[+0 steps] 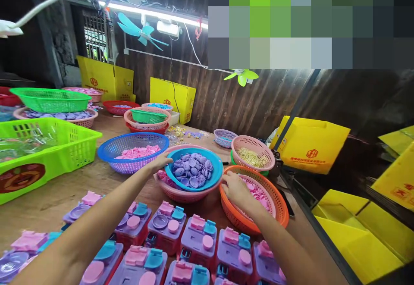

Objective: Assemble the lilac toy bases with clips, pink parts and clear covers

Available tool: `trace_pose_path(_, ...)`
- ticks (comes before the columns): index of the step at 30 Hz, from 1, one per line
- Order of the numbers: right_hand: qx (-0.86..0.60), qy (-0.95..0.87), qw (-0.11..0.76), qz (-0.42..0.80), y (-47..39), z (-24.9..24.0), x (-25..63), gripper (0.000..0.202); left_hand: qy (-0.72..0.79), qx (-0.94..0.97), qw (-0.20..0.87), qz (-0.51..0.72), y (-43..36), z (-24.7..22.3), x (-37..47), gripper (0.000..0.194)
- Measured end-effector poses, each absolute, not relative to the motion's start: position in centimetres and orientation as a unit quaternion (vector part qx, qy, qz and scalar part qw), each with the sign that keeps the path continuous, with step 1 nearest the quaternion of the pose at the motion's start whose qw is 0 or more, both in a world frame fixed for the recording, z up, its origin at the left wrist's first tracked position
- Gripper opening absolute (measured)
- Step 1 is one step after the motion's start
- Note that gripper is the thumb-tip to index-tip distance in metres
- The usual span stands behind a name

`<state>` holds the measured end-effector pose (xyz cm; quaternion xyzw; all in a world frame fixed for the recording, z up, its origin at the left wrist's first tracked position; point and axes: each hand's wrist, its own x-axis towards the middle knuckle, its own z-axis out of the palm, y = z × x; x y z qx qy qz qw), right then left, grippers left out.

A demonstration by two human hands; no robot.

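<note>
Step in hand reads as handling the blue basin (217, 164). My take, big stuff first:

- Worktop (80, 186): crowded, so keep the forearms high; both pass over the box-shaped units (200, 244) in front.
- Orange basket (282, 203): close by on the right, easy to snag with a sleeve-height elbow or wrist. Don't lean on its rim.
- Pink basin (187, 196): the blue one sits in its mouth, slightly tilted by the look of it. Keep weight central so neither tips.
- Blue basin: steady at the rim, ideally from both sides; a one-sided pull would likely slide it.
- Purple pieces (192, 170): loose heap, probably spills if tilted hard.

Positions: orange basket is under and around the right hand (237, 186); its fingers curl at the left rim, can't tell if they're gripping. Blue basin lies between the hands, well forward of the body. Left hand (161, 162) has its fingers hooked on that basin's left rim, seemingly grasping it. Purple pieces sit just right of those fingers, apart from them.
</note>
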<state>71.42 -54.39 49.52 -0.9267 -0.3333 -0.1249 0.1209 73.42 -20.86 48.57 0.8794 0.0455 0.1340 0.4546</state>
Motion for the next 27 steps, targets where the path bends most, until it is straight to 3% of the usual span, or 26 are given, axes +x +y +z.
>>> trace_pose_path(6,-0.922,-0.371,0.074,-0.082,-48.0,46.5,77.8,0.025,0.040,0.933,0.243,0.261,-22.8,49.5,74.1,0.038)
trace_pose_path(9,-0.914,-0.400,0.064,-0.017,-45.4,45.6,79.3,0.025,-0.150,0.974,0.056,0.162,-24.7,49.3,74.4,0.030)
trace_pose_path(11,-0.910,-0.409,0.065,0.021,-44.3,44.9,80.0,0.022,-0.243,0.969,-0.002,0.051,-25.7,48.7,74.9,0.031)
trace_pose_path(15,-0.905,-0.409,0.104,0.052,-43.8,43.9,81.1,0.017,-0.273,0.962,0.014,-0.018,-27.2,46.5,76.3,0.037)
trace_pose_path(22,-0.867,-0.389,0.299,0.090,-46.6,43.6,83.1,0.008,-0.265,0.954,0.138,-0.015,-27.2,46.7,77.4,0.013)
trace_pose_path(25,-0.831,-0.351,0.413,0.126,-47.6,43.7,83.5,0.021,-0.233,0.950,0.207,0.012,-26.0,48.1,77.0,0.011)
trace_pose_path(27,-0.800,-0.322,0.483,0.149,-47.9,43.8,83.5,0.030,-0.195,0.950,0.240,0.044,-25.4,48.6,76.5,0.022)
